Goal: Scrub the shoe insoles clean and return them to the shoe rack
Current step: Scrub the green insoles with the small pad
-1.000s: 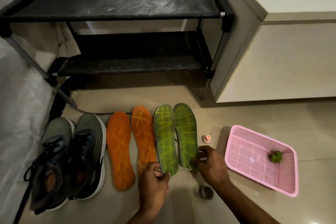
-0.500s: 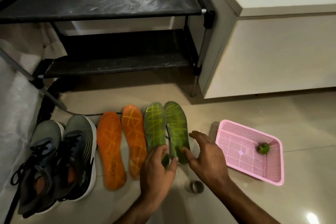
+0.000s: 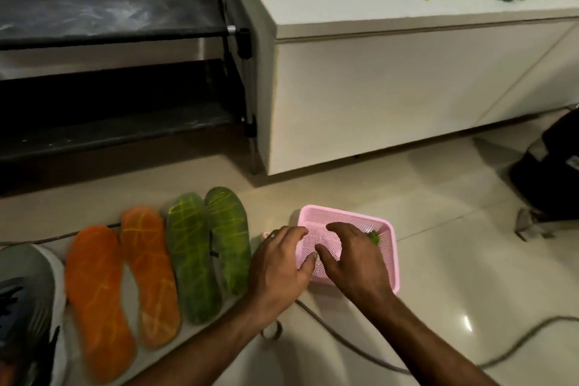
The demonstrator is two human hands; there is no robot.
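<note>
Two orange insoles (image 3: 97,301) (image 3: 150,279) and two green insoles (image 3: 192,257) (image 3: 230,238) lie side by side on the tiled floor, in front of the black shoe rack (image 3: 109,9). To their right sits a pink mesh basket (image 3: 344,215) holding a small green scrubber (image 3: 375,236). Both hands hover over the basket. My left hand (image 3: 279,266) lies at its left edge with relaxed fingers. My right hand (image 3: 354,260) spreads over the basket floor, its fingertips at the scrubber and partly covering it.
A grey shoe (image 3: 25,307) lies at the far left. A white cabinet (image 3: 376,88) stands right of the rack, with green bits on top. A grey cable (image 3: 501,351) crosses the floor, a small metal cap (image 3: 271,330) sits under my left forearm, and a black bag (image 3: 557,166) is at right.
Both hands left the green insoles and moved right onto the pink basket. The view swung right, bringing the cabinet top and the black bag into sight.
</note>
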